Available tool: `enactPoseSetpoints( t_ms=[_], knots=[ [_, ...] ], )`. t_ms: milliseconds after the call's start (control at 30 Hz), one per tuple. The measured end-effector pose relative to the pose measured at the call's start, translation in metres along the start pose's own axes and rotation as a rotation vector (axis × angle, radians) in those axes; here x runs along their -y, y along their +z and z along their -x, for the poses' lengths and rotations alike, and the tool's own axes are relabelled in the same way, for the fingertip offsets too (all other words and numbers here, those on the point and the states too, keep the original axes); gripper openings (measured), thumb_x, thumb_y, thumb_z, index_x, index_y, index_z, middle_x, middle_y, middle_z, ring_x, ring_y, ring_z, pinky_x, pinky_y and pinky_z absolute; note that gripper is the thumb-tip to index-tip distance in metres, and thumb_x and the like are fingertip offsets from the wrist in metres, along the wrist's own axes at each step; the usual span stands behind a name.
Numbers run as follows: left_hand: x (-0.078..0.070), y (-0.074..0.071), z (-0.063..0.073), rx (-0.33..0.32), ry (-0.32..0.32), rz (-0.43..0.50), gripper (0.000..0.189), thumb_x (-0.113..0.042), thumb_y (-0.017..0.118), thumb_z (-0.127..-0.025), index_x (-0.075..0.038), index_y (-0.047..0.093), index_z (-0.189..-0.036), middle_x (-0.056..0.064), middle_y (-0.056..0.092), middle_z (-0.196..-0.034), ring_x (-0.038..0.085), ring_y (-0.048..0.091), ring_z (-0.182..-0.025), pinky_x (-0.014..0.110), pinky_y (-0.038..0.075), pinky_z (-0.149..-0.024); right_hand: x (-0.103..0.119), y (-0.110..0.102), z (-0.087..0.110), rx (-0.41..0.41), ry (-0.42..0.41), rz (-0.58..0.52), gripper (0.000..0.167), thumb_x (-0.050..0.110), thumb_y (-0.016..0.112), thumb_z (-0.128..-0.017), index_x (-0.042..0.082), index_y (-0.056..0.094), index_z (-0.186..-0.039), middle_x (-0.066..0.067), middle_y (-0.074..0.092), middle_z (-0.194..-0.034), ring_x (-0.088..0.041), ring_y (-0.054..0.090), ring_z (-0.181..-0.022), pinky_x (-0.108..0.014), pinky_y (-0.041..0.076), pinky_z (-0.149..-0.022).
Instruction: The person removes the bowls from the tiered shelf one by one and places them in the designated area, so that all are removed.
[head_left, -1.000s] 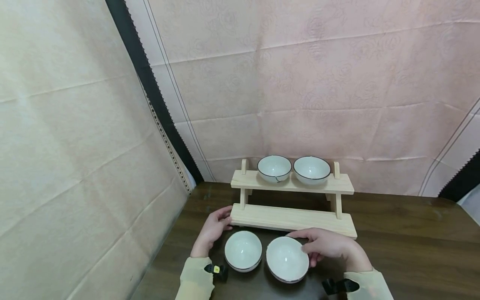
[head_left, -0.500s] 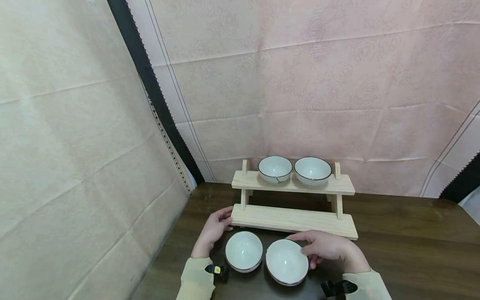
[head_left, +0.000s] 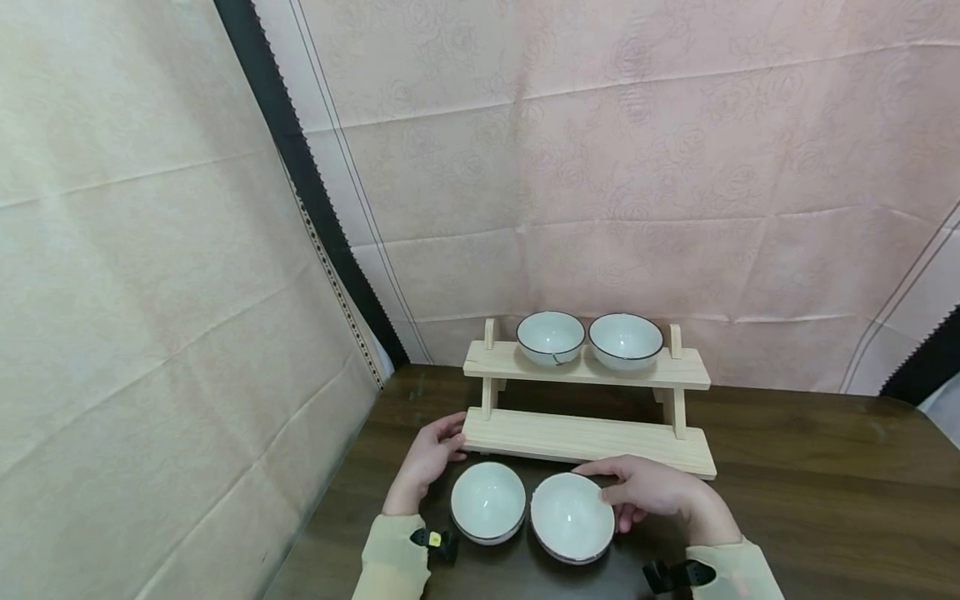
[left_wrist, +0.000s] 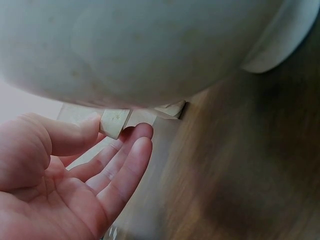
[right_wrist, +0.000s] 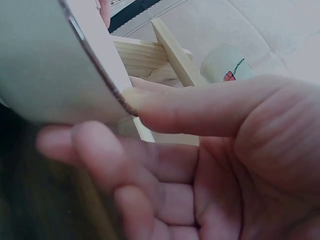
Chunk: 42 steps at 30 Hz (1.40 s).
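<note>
My left hand [head_left: 426, 457] is at the left end of a pale wooden two-tier rack [head_left: 585, 436], pinching the lower board between thumb and fingers. In the left wrist view the thumb [left_wrist: 75, 136] presses the board's end [left_wrist: 114, 123]. My right hand [head_left: 651, 490] holds a white bowl [head_left: 572, 517] by its right side, in front of the rack. The thumb [right_wrist: 185, 109] lies on the dark rim, with curled fingers under the bowl's wall [right_wrist: 50, 70]. Another white bowl [head_left: 488, 502] stands to its left, between the two hands.
Two white bowls with dark rims, a left one [head_left: 551, 337] and a right one [head_left: 625, 340], sit side by side on the rack's upper board. Behind the dark wooden table [head_left: 810, 483] hangs a pale patterned cloth [head_left: 637, 183]; another cloth [head_left: 165, 333] borders the left side.
The bowl in my right hand dips slightly toward me, then comes back up and a touch left. My left hand keeps its place on the rack.
</note>
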<state>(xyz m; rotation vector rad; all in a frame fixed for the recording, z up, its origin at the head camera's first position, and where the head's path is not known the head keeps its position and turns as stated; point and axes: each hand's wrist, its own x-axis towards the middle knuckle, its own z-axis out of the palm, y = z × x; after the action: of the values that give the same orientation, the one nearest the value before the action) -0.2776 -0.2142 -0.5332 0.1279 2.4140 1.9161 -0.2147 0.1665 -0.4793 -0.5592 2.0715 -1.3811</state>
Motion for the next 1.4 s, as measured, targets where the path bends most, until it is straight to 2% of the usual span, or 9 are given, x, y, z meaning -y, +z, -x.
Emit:
enactPoseSetpoints(
  t_ms=[200, 633, 1167, 1400],
  knots=[
    [-0.001, 0.000, 0.000, 0.001, -0.007, 0.003, 0.043, 0.001, 0.055, -0.109, 0.002, 0.056, -0.152, 0.023, 0.064, -0.136, 0.026, 0.070, -0.108, 0.040, 0.063, -0.087, -0.001, -0.001, -0.001, 0.001, 0.013, -0.030, 0.046, 0.006, 0.063, -0.104, 0.004, 0.061, -0.150, -0.014, 0.068, -0.071, -0.018, 0.065, -0.057, -0.026, 0.051, -0.052],
    [-0.002, 0.000, 0.001, 0.008, -0.004, 0.003, 0.043, 0.000, 0.055, -0.109, 0.002, 0.055, -0.152, 0.022, 0.065, -0.134, 0.026, 0.070, -0.108, 0.040, 0.063, -0.087, 0.002, -0.007, 0.002, -0.041, -0.044, -0.004, 0.038, 0.010, 0.073, -0.100, 0.000, 0.070, -0.136, -0.020, 0.072, -0.073, -0.018, 0.067, -0.058, -0.027, 0.051, -0.053],
    [-0.001, 0.000, 0.001, 0.006, 0.009, 0.008, 0.043, 0.000, 0.056, -0.109, 0.004, 0.055, -0.151, 0.024, 0.064, -0.134, 0.027, 0.070, -0.107, 0.040, 0.064, -0.086, 0.002, -0.010, 0.006, -0.051, -0.072, 0.018, 0.039, 0.007, 0.073, -0.099, -0.004, 0.067, -0.136, -0.017, 0.073, -0.077, -0.023, 0.069, -0.065, -0.032, 0.057, -0.058],
    [-0.002, 0.000, 0.000, 0.003, -0.014, 0.009, 0.043, -0.001, 0.056, -0.109, 0.001, 0.056, -0.152, 0.022, 0.064, -0.135, 0.026, 0.070, -0.108, 0.039, 0.063, -0.087, 0.002, -0.015, 0.008, -0.078, -0.078, 0.030, 0.040, 0.004, 0.071, -0.100, -0.007, 0.064, -0.138, -0.014, 0.074, -0.082, -0.026, 0.070, -0.071, -0.036, 0.057, -0.062]
  ],
)
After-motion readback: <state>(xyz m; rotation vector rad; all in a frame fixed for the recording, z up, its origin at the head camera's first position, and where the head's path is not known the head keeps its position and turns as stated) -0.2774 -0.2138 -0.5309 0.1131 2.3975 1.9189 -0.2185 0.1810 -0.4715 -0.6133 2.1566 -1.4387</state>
